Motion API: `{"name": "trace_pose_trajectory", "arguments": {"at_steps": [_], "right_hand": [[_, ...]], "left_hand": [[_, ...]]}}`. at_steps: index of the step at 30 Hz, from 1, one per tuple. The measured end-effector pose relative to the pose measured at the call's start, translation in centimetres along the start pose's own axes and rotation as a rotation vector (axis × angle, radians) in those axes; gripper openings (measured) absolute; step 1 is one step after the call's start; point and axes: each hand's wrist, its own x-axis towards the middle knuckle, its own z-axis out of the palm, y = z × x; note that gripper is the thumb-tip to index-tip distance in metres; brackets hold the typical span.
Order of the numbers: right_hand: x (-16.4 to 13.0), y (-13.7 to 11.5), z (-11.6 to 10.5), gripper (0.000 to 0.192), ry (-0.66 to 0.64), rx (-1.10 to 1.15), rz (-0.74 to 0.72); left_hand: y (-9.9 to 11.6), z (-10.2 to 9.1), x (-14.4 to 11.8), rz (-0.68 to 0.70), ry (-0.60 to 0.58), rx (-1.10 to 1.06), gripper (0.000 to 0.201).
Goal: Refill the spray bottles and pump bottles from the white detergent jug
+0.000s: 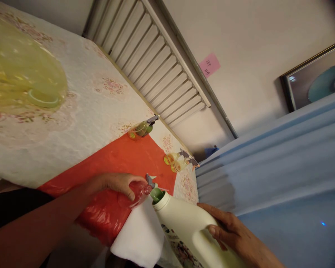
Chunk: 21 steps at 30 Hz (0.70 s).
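Observation:
My left hand [115,183] grips a small clear spray bottle [139,193] that stands on a red plastic sheet [123,156]. A green funnel [156,194] sits at the bottle's mouth beside its grey trigger head. My right hand [229,229] holds the handle of a large cream detergent jug [190,230], tilted so its open neck rests against the funnel.
A white cloth [141,234] lies under the jug. Three more small spray bottles [142,128] [174,158] [184,164] stand on the floral tablecloth [72,123]. A big yellow translucent container [19,70] sits at the far left. Blue fabric [281,167] fills the right.

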Motion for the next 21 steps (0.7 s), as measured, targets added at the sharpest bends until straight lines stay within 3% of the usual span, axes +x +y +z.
{"name": "trace_pose_trajectory", "arguments": {"at_steps": [3,21], "right_hand": [[0.0,-0.06,0.02,0.07,-0.008,0.004,-0.006],[0.05,-0.03,-0.17,0.071,-0.009,-0.026,0.009]], "left_hand": [[0.17,0.0,-0.07,-0.045,0.014,-0.118,0.079],[-0.36,0.0,0.08,-0.027,0.011,-0.117,0.08]]}}
